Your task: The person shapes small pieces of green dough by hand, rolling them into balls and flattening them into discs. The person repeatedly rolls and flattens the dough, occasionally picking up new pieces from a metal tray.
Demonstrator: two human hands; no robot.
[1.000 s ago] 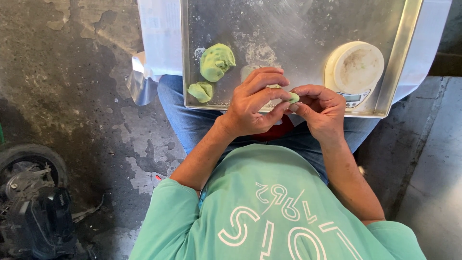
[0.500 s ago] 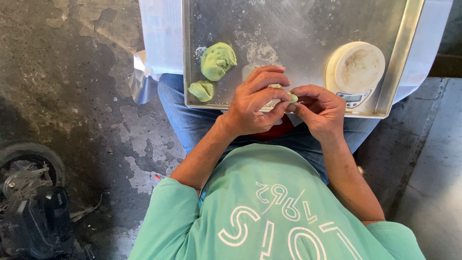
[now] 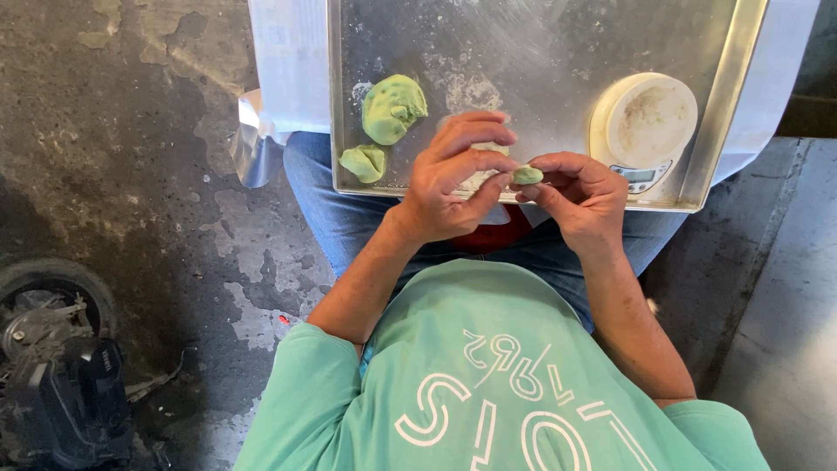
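Observation:
Both hands meet over the near edge of a metal tray (image 3: 523,52). My left hand (image 3: 453,179) cups a pale piece of dough, mostly hidden under its fingers. My right hand (image 3: 580,192) pinches a small green dough piece (image 3: 527,175) between thumb and fingertips, right beside the left fingers. A large green dough lump (image 3: 393,107) lies on the tray to the left. A smaller green lump (image 3: 364,162) sits just in front of it near the tray's edge.
A white round kitchen scale (image 3: 645,131) stands at the tray's right end. White paper (image 3: 288,61) lies under the tray. Stained concrete floor (image 3: 131,174) surrounds me, with a wheel and dark machine parts (image 3: 52,349) at lower left.
The hands have stayed together over the tray edge. The fingers have shifted slightly around the small green piece.

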